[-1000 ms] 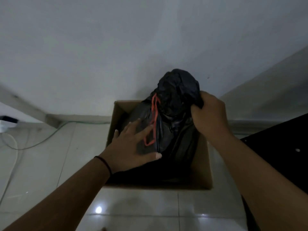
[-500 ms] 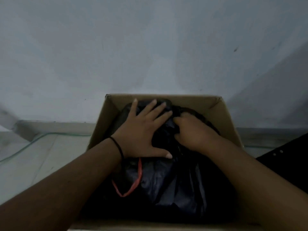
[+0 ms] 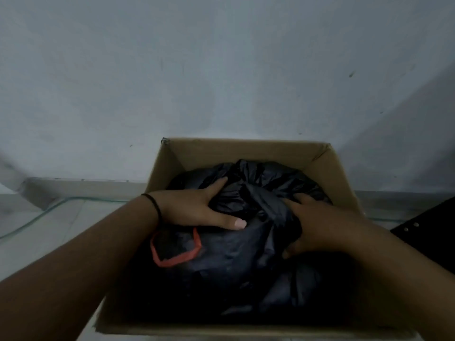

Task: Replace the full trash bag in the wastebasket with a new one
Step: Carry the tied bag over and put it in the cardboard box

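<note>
A full black trash bag [image 3: 236, 252] sits inside an open cardboard box [image 3: 246, 151] that stands against the wall. A red drawstring loop [image 3: 176, 249] lies on the bag's left side. My left hand [image 3: 197, 207] grips the crumpled bag top from the left, thumb across the front. Opposite it, my right hand [image 3: 320, 225] clasps the same bunched plastic from the right. Both hands are down inside the box.
A pale wall [image 3: 221, 70] rises right behind the box. Light floor tiles [image 3: 49, 227] lie to the left, crossed by a thin green cable [image 3: 61, 203]. A black object [image 3: 428, 230] with small screws stands at the right edge.
The bag stood tall above the box a second ago and is now pushed down inside it. Both hands moved onto its top, and their fingers have curled around the bunched plastic.
</note>
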{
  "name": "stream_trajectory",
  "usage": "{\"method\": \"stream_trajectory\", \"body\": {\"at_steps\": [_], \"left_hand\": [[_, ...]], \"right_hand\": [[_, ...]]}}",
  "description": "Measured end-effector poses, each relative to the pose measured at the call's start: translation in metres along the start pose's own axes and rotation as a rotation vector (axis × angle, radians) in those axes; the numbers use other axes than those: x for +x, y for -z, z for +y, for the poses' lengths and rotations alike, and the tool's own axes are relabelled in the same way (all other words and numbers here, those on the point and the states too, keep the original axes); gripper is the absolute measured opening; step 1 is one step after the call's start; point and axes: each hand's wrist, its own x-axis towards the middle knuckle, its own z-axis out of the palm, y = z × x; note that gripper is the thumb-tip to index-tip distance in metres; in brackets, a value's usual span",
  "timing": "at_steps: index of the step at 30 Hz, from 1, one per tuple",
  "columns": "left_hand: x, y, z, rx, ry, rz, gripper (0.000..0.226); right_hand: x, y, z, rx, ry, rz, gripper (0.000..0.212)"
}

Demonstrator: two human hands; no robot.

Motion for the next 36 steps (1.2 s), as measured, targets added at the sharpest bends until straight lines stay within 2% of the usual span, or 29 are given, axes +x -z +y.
{"method": "stream_trajectory", "body": {"at_steps": [2,3,4,6,8,10,13,16,19,21,22,23,25,26,29,31,34,36], "left_hand": [[-0.015,0.004,0.005,-0.134,-0.104,-0.046,0.120],[-0.022,0.005,0.006,-0.126,-0.144,-0.053,0.119],[-0.028,0.004,0.006,-0.031,-0.157,-0.047,0.121],[-0.031,-0.001,0.001,0.364,-0.082,0.017,0.133],[-0.022,-0.011,-0.010,0.685,-0.015,0.108,0.135],[-0.008,-0.023,-0.018,0.763,-0.004,0.192,0.126],[0.010,-0.029,-0.029,0.701,-0.025,0.306,0.109],[0.014,-0.028,-0.032,0.558,0.009,0.316,0.096],[0.011,-0.019,-0.026,0.676,0.069,0.273,0.110],[-0.001,-0.006,-0.011,0.664,0.050,0.245,0.123],[-0.009,0.002,-0.002,0.588,-0.013,0.284,0.121],[-0.016,0.008,0.006,0.483,-0.135,0.368,0.108],[-0.024,0.012,0.017,0.334,-0.421,0.544,0.059],[-0.025,0.012,0.019,0.333,-0.475,0.556,0.041],[-0.015,0.000,0.014,0.467,-0.270,0.349,0.025],[-0.005,-0.011,0.006,0.568,-0.177,0.240,0.024],[0.001,-0.018,0.001,0.586,-0.148,0.207,0.034],[-0.001,-0.012,-0.001,0.519,-0.149,0.246,0.038]], "right_hand": [[0.013,-0.015,0.007,0.019,-0.024,0.216,0.072],[0.018,-0.020,0.009,0.034,-0.051,0.280,0.061],[0.022,-0.023,0.010,0.042,-0.083,0.319,0.054],[0.026,-0.028,0.011,0.037,-0.144,0.412,0.042],[0.028,-0.033,0.010,-0.107,-0.176,0.515,0.036],[0.030,-0.037,0.007,-0.212,-0.175,0.480,0.032],[0.029,-0.032,0.002,0.076,-0.053,0.302,0.023],[0.018,-0.015,0.001,0.218,0.073,0.196,0.038],[0.001,0.009,-0.001,0.203,0.093,0.278,0.067],[-0.008,0.020,-0.004,0.161,0.122,0.420,0.068],[-0.012,0.023,-0.006,0.133,0.148,0.488,0.064],[-0.015,0.025,-0.009,0.122,0.186,0.537,0.060],[-0.018,0.026,-0.016,0.125,0.279,0.559,0.050],[-0.017,0.024,-0.019,0.115,0.320,0.540,0.046],[-0.003,0.000,-0.030,0.095,0.393,0.403,0.036],[0.007,-0.021,-0.034,0.085,0.404,0.296,0.033],[0.012,-0.037,-0.034,0.094,0.449,0.209,0.034],[0.010,-0.027,-0.032,0.176,0.464,0.312,0.033]]}}
